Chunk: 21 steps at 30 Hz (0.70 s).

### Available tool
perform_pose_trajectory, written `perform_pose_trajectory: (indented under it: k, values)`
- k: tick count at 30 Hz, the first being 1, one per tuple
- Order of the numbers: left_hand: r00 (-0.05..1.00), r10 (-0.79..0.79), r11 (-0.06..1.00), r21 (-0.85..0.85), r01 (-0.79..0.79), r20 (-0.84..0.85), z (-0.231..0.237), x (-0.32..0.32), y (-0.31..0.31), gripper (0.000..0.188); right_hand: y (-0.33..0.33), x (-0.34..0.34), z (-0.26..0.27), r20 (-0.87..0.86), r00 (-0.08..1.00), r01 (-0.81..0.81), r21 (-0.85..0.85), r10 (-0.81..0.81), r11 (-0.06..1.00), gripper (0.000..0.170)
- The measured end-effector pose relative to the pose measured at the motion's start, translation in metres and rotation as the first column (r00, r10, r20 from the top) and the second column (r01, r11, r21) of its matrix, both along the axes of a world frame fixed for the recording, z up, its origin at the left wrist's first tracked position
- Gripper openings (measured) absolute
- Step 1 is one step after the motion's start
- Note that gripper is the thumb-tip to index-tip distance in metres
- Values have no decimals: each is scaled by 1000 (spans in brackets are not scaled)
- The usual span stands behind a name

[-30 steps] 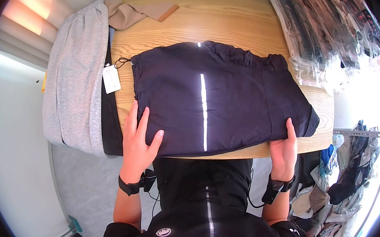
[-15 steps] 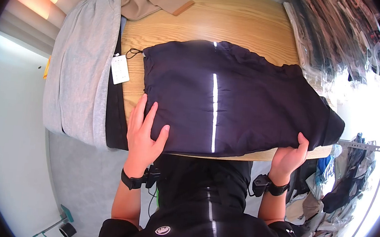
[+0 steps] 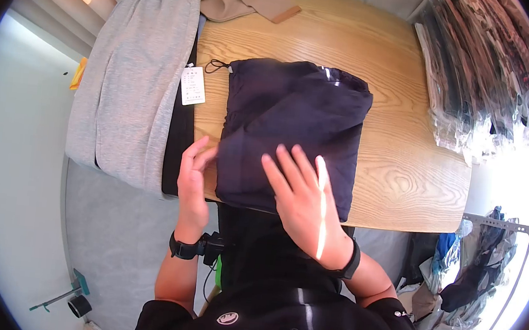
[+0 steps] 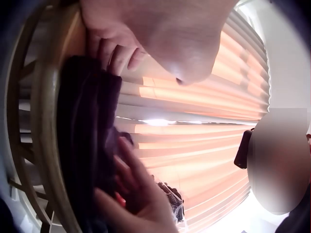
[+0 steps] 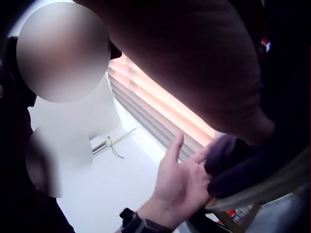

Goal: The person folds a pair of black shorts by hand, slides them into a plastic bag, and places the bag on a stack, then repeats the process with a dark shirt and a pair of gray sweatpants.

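Note:
A dark navy garment, folded into a rough square, lies at the front edge of the wooden table. The right hand rests palm down with spread fingers on its lower right part. At the garment's lower left edge is the left hand, turned on its side with relaxed fingers. In the left wrist view the dark fabric lies between both hands. A black cord loop sticks out from the garment's upper left corner.
Grey trousers with a white tag beside them lie left over black cloth. A tan garment is behind. Stacked bagged clothes stand back right; more bagged items hang at a metal rack.
The garment's right part has been folded leftward over the rest, making it much narrower. The right hand has let go of the right end and moved left onto the garment.

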<state>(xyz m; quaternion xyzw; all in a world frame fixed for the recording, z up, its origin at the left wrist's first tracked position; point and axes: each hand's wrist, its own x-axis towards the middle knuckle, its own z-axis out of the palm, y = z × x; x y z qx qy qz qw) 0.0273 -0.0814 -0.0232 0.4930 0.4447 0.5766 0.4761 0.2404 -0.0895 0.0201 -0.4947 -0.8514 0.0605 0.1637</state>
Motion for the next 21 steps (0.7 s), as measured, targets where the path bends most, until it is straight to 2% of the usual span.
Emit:
perform_pose_trajectory:
  k: [2,3,4,6,8,10,11,12,14,15,16,18,19,21]
  values:
    - [998,15,999,-29,-16,-61,13,11,-2,49,-5,1,-16,-21,1000,-23,-38,22,999,55]
    - [976,42,999,12,-41,-213,8,12,0,50,-6,4,-13,-20,1000,-24,-38,24,999,55]
    - [977,41,999,8,-40,-211,7,14,-1,50,-8,10,-7,-34,999,-2,-34,1,999,53]
    - [864,90,996,67,-65,-496,10,20,-3,48,-15,23,-1,-99,992,68,-43,-71,997,49]
    - [858,99,995,72,-72,-505,8,23,-4,47,-18,33,-5,-88,982,170,8,-168,985,51]
    - [944,112,994,34,-107,-310,3,23,-5,49,-25,44,-5,-121,962,243,-24,-244,970,52]
    - [941,131,988,119,-98,-313,4,21,-5,52,-28,48,-5,-153,938,306,-62,-312,950,52]
    - [942,126,989,119,-93,-312,13,25,-5,52,-29,52,-8,-152,936,311,-61,-317,948,52]
    - [722,159,981,191,-38,-673,31,35,-7,51,-29,57,-18,-238,918,312,-55,-316,949,53]
    - [664,182,974,228,-17,-726,31,39,-6,49,-29,58,-22,-281,907,300,-87,-312,950,49]
    - [662,182,973,229,-16,-727,27,40,-6,49,-29,60,-25,-283,907,301,-87,-313,950,49]
    - [583,303,945,317,-81,-754,10,39,-5,49,-28,64,-30,-306,910,269,-73,-278,960,43]
    - [581,304,944,319,-79,-755,5,38,-6,49,-27,64,-33,-309,909,270,-72,-278,960,43]
    - [737,318,941,294,-168,-596,-3,34,-13,51,-28,65,-38,-417,879,270,35,-231,962,37]
